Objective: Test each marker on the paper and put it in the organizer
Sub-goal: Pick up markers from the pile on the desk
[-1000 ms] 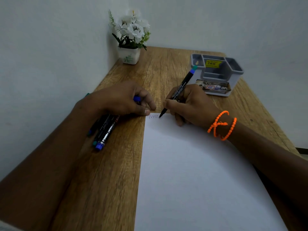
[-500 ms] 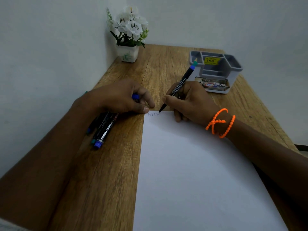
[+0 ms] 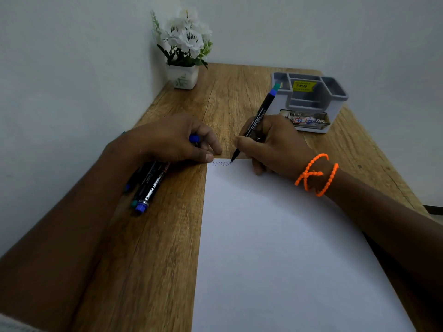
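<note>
My right hand (image 3: 273,144) grips a black marker (image 3: 257,118) with a blue and green end, its tip touching the top edge of the white paper (image 3: 275,248) at the end of a short blue zigzag line (image 3: 221,163). My left hand (image 3: 172,140) rests on the table at the paper's top left corner, fingers curled round a blue cap (image 3: 194,138). Several capped black markers (image 3: 148,188) lie under and beside my left wrist. The grey organizer (image 3: 311,101) stands behind my right hand, its compartments showing no markers.
A white pot of white flowers (image 3: 183,56) stands in the back left corner against the wall. The wooden table (image 3: 155,248) runs along the left wall. An orange bead bracelet (image 3: 316,174) circles my right wrist.
The zigzag line has grown slightly to the right as the marker tip moved along the paper's top edge. My left hand has stayed put.
</note>
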